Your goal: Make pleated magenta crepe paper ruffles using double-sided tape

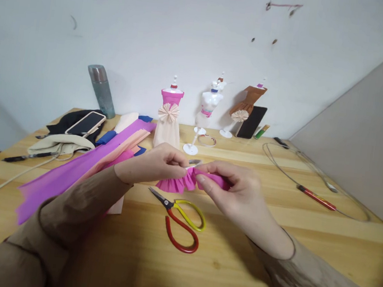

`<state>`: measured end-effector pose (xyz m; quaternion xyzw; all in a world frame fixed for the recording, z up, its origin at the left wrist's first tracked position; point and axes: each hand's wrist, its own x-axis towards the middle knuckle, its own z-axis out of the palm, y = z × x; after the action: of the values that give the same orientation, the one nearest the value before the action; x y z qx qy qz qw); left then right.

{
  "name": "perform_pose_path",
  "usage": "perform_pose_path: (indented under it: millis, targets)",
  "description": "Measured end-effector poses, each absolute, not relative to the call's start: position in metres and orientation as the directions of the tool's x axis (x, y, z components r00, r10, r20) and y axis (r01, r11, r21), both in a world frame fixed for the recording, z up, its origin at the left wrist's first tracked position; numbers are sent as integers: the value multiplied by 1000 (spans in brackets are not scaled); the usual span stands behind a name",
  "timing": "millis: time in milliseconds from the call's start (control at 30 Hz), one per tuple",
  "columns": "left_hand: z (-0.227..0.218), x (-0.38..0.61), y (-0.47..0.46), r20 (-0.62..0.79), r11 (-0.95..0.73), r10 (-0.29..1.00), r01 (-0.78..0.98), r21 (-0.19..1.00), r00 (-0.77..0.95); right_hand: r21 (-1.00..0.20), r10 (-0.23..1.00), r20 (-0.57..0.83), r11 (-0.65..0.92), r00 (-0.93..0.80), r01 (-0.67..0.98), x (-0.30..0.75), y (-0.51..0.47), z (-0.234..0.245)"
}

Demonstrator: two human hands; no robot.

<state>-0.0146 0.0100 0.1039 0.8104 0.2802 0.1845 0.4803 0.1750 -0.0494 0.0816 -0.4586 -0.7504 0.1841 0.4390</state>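
Both my hands pinch a strip of bright pink crepe paper (174, 185) gathered into ruffled folds, held above the table. My left hand (160, 160) grips its upper edge, fingers closed. With thumb and forefinger, my right hand (233, 185) presses the pleats together; the strip's smoother end lies against its palm side. A thin whitish edge shows along the top of the folds, too small to make out. Just below my hands lie scissors (166, 203) with one red and one yellow handle, blades pointing left. A mini mannequin in a pink top and cream skirt (168, 127) stands behind my left hand.
Purple and peach crepe sheets (65, 184) spread at left, near a phone (86, 123) and a tilted flask (101, 91). A bare white mannequin (210, 103) and a brown-dressed one (252, 97) stand by the wall. A tape ring (207, 140) and a corded red tool (316, 198) lie rightward.
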Motion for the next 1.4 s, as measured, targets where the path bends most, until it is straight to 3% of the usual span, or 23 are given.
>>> perform_pose_path:
  millis: [200, 400, 867, 1400]
  targets:
    - [102, -11, 4, 294, -667, 648, 339, 663, 703, -588, 814, 548, 539, -193, 603, 176, -53, 82]
    - [104, -11, -3, 408, -766, 589, 321, 557, 698, -586, 813, 542, 548, -214, 597, 176, -55, 83]
    - [107, -12, -7, 454, -818, 535, 303, 488, 713, -634, 824, 550, 519, -137, 573, 175, -48, 82]
    - [105, -10, -9, 435, -816, 547, 340, 467, 715, -776, 905, 415, 407, -97, 481, 173, -43, 78]
